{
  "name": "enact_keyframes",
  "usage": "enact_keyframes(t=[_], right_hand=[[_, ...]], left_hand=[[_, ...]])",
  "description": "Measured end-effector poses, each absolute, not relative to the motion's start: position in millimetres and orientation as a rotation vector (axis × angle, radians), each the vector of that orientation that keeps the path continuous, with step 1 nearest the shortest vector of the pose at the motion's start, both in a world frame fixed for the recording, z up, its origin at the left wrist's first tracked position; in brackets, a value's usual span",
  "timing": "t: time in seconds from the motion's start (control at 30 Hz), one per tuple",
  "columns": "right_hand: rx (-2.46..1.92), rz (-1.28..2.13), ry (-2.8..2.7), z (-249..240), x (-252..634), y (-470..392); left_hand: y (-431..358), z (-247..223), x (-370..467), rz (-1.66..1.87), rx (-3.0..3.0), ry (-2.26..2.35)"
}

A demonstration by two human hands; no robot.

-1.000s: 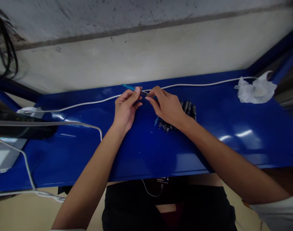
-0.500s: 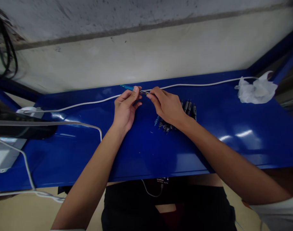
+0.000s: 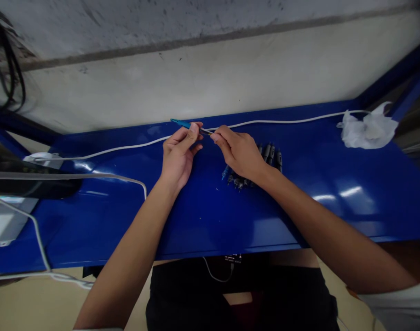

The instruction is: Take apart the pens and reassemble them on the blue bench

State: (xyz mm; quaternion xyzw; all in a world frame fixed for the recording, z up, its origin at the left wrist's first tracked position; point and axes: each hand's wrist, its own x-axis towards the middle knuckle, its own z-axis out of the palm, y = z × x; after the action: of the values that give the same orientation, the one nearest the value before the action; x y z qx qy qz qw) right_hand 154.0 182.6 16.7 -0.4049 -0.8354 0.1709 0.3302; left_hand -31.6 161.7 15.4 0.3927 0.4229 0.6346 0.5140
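A blue pen [image 3: 182, 123] is pinched between the thumb and fingers of my left hand [image 3: 182, 154], its blue end pointing up and left. From the other end of the pen runs a thin, partly clear piece [image 3: 205, 132], and the fingertips of my right hand [image 3: 239, 149] are closed on its right end. Several dark pens [image 3: 270, 154] lie side by side on the blue table, partly hidden under my right hand. One blue-tipped pen [image 3: 225, 172] lies at the left of that group.
A white cable [image 3: 282, 121] crosses the back of the blue table [image 3: 210, 230]. At the right end sits a crumpled white plastic bag [image 3: 366, 129]. A dark object [image 3: 33, 181], a white box [image 3: 9, 225] and more cables occupy the left.
The blue end of the pen has tilted slightly up and to the left. Both hands have kept their hold and hardly moved.
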Motion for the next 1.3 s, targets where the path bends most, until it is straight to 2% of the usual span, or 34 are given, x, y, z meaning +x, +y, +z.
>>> enact_keyframes(t=[0.17, 0.4, 0.6, 0.87, 1.3], right_hand=[[-0.934, 0.676, -2.008, 21, 151, 178], [-0.834, 1.133, -1.4, 23, 145, 186], [-0.815, 1.229, -1.444, 19, 157, 213], [-0.693, 1.623, -1.069, 23, 168, 210], [-0.577, 1.706, -0.927, 13, 185, 216]], left_hand=[[161, 16, -32, 1.527, 0.931, 1.011], [162, 19, -31, 1.521, 0.856, 1.007], [168, 16, -41, 1.534, 0.798, 1.031], [167, 14, -37, 1.464, 0.875, 1.038], [164, 16, -31, 1.408, 0.865, 1.015]])
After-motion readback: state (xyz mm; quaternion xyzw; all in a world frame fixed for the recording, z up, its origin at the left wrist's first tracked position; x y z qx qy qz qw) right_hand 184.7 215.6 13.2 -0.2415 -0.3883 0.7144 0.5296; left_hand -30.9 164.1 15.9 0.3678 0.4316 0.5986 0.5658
